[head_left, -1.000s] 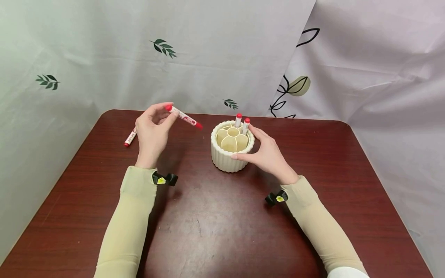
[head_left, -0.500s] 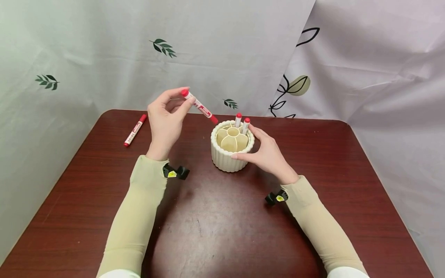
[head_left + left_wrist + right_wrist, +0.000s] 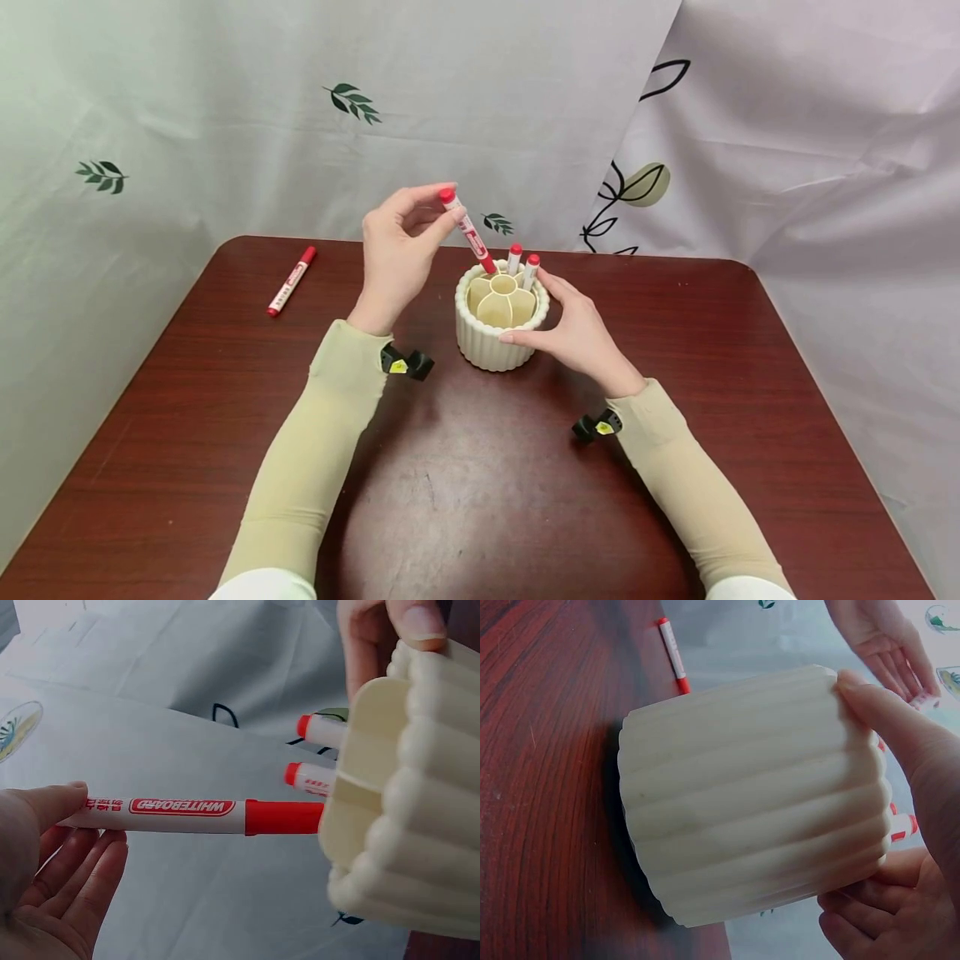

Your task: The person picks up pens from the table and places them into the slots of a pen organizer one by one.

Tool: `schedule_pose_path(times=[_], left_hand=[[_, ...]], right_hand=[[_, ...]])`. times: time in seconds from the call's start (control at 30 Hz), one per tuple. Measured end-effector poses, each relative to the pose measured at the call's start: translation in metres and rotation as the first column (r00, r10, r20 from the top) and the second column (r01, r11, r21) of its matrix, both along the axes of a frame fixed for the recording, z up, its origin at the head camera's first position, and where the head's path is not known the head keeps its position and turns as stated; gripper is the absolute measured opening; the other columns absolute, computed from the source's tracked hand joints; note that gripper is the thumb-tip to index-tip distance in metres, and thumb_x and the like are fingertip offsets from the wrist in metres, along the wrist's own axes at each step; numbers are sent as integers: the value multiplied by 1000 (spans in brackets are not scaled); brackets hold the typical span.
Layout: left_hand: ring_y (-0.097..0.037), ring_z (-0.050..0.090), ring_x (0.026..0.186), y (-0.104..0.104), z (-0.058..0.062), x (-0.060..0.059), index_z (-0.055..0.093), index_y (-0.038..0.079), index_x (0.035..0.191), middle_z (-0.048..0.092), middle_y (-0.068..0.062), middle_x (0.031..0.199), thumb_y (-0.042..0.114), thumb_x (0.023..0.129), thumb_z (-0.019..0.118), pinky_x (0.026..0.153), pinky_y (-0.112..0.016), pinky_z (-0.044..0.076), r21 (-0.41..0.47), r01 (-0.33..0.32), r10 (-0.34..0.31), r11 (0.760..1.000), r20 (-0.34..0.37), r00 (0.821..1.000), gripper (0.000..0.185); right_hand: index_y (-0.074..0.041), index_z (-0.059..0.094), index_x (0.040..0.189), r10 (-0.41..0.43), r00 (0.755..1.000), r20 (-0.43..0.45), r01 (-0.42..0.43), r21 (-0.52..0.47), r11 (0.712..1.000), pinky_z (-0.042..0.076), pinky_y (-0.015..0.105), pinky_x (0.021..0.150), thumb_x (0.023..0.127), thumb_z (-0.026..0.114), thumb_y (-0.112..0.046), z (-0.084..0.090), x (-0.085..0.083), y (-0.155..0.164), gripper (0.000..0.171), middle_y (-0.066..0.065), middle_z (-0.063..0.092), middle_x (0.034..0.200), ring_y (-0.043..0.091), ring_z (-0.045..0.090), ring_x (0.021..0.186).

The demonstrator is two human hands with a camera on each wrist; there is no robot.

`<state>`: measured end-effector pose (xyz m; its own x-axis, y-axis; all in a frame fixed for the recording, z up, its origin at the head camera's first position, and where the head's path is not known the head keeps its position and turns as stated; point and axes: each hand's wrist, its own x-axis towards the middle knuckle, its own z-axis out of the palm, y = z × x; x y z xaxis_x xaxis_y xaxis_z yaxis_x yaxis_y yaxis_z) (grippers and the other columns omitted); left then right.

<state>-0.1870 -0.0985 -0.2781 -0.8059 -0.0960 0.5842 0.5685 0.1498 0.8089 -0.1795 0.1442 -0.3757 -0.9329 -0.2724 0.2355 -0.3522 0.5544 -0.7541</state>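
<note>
My left hand (image 3: 401, 250) pinches a red-and-white whiteboard marker (image 3: 180, 816) near its upper end. The marker slants down, its red cap (image 3: 487, 264) at the back-left rim of a cream ribbed pen holder (image 3: 491, 346); whether the tip is inside a compartment I cannot tell. My right hand (image 3: 581, 333) grips the holder's right side, thumb at the front rim and fingers behind, as the right wrist view also shows. Two more markers stand in the back compartments, one marker (image 3: 514, 258) beside the other marker (image 3: 530, 271). The holder has petal-shaped compartments round a central ring.
Another red-and-white marker (image 3: 292, 282) lies on the dark red wooden table (image 3: 480, 500), left of the holder. A pale curtain (image 3: 420, 100) with leaf prints hangs behind the table's far edge.
My left hand has moved right with the marker, which has tilted steeper and come to the holder's rim. The marker lying on the table is now uncovered. My right hand stays put.
</note>
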Motion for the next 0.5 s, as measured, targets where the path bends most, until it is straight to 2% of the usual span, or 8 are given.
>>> schedule_pose_path(times=[0.07,0.3,0.5], left_hand=[[-18,70,88,3,-6,-2,74,-3,116,71,-10,101,1,88,79,86,-30,57,-30,-1,2,1000,22,1000,29],[-18,70,92,5,-44,-20,76,6,119,70,-9,102,8,88,81,86,-29,57,-86,22,-17,996,53,998,31],[-14,71,89,6,-60,-25,78,11,117,69,-3,99,14,88,82,83,-29,58,-99,31,-26,995,56,998,29]], right_hand=[[-18,40,157,1,1000,-1,-1,1,1000,40,39,110,66,90,-62,0,0,0,113,-6,49,150,9,46,133],[-16,41,157,2,1000,-4,-2,-9,1000,40,37,110,66,91,-60,0,0,0,113,-5,49,150,8,47,133],[-17,41,157,5,1000,-5,-5,-11,1000,40,38,110,66,90,-61,0,-1,0,113,-5,49,150,8,47,133]])
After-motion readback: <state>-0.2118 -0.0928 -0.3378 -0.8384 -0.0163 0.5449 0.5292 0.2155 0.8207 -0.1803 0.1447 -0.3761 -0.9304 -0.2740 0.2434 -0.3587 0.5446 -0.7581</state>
